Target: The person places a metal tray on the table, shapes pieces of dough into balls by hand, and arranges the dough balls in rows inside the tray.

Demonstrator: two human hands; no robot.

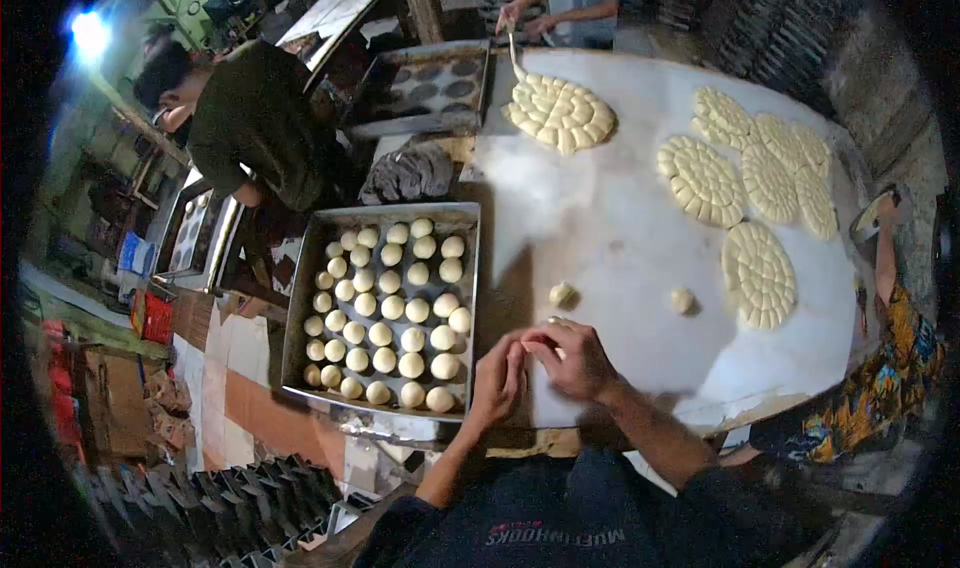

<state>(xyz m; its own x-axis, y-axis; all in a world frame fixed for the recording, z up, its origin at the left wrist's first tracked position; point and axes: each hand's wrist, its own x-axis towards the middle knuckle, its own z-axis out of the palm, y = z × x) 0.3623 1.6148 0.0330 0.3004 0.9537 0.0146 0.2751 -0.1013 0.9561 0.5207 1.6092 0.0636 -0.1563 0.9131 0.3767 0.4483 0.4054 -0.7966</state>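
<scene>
My left hand [499, 380] and my right hand [574, 361] meet over the table's near edge, fingers curled in and pressed together. Whatever is between them is hidden by the fingers. Just beyond my right hand lies a small lump of dough [563, 295], and a second dough lump [683, 301] rests farther right. To the left of my left hand stands a metal baking tray [476, 268] with rows of round dough balls [390, 281] in it.
Scored dough rounds [700, 181] cover the table's right side. At the far edge a person [590, 3] handles a strip by another cut dough round [560, 114]. A second tray [487, 83] and crumpled dark cloth [407, 174] lie beyond mine. Other people stand left [260, 118] and right [880, 368].
</scene>
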